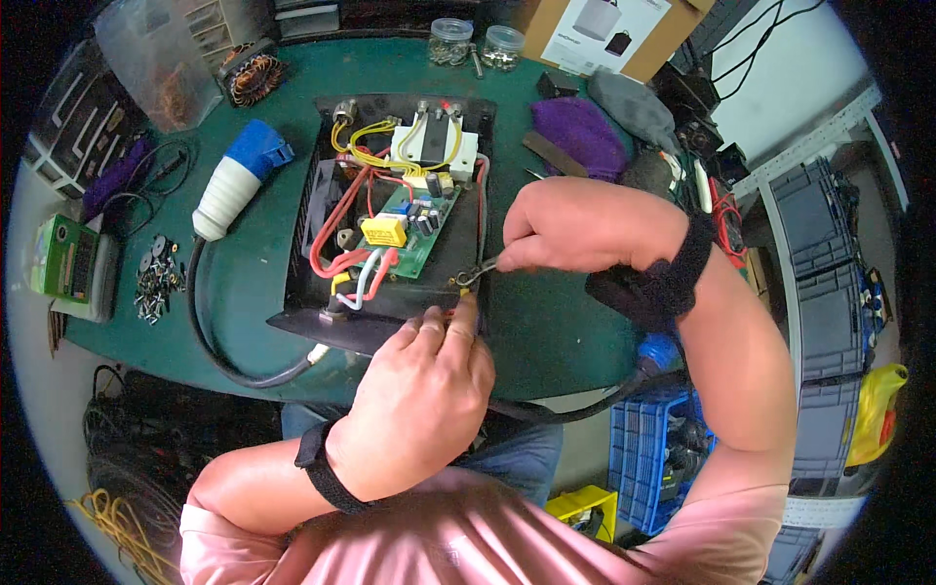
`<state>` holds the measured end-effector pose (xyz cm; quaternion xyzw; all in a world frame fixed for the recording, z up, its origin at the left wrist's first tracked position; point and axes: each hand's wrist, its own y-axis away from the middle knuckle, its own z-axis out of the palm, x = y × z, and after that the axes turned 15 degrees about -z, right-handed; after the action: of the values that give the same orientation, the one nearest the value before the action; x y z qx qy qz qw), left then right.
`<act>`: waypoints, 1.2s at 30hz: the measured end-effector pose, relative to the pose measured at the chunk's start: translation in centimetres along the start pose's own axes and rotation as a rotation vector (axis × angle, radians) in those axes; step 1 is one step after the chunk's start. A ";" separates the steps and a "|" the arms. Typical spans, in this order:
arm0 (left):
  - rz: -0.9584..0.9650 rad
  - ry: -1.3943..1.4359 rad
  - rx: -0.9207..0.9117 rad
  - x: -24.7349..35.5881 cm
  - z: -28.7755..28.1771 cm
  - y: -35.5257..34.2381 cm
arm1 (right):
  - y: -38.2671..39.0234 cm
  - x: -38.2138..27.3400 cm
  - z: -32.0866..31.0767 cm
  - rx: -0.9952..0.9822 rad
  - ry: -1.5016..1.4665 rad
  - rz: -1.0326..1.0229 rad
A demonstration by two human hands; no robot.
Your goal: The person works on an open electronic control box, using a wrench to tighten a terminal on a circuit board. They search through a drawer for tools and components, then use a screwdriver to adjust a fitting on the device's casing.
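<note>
An open black housing (pixel 458 253) holds a green circuit board (pixel 409 253) with a yellow component, white blocks and red, yellow and white wires. My right hand (pixel 590 224) is closed on the handle of a small metal wrench (pixel 483 268), whose head is at a fitting inside the housing's lower right. My left hand (pixel 414 395) reaches to the housing's front edge, fingers bent and together, the index fingertip at a small yellow piece just below the wrench head; what its fingertips grip is hidden.
Left on the green bench (pixel 136 331) are a blue-white plug (pixel 239 180), screws and washers (pixel 161 283). Jars (pixel 450 44), a cardboard box (pixel 609 29) and purple cloth (pixel 580 136) lie behind. A cable runs along the front edge; crates (pixel 643 458) stand below and right.
</note>
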<state>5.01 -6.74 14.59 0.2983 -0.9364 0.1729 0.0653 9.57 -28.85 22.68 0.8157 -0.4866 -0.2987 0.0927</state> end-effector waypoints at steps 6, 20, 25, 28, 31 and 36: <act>-0.005 0.011 -0.029 -0.1 -0.2 0.0 | -0.4 0.1 -0.8 -0.017 0.033 -0.108; -0.024 0.034 0.014 0.1 -0.1 -0.1 | 1.8 1.1 3.5 0.284 -0.140 -0.072; -0.040 0.031 -0.011 0.3 -0.4 0.0 | 2.0 1.2 4.5 0.389 -0.134 -0.109; -0.037 0.031 0.008 0.3 -0.3 0.1 | 2.4 0.9 4.8 0.456 -0.175 -0.058; -0.051 0.036 -0.007 0.5 -0.6 0.2 | 3.1 1.4 5.6 0.634 -0.227 0.026; -0.089 0.057 -0.050 0.9 -1.1 0.4 | 4.2 1.5 7.2 0.801 -0.223 0.131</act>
<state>4.12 -6.52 15.73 0.3329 -0.9241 0.1545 0.1068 2.81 -31.27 18.18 0.7175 -0.6221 -0.1658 -0.2660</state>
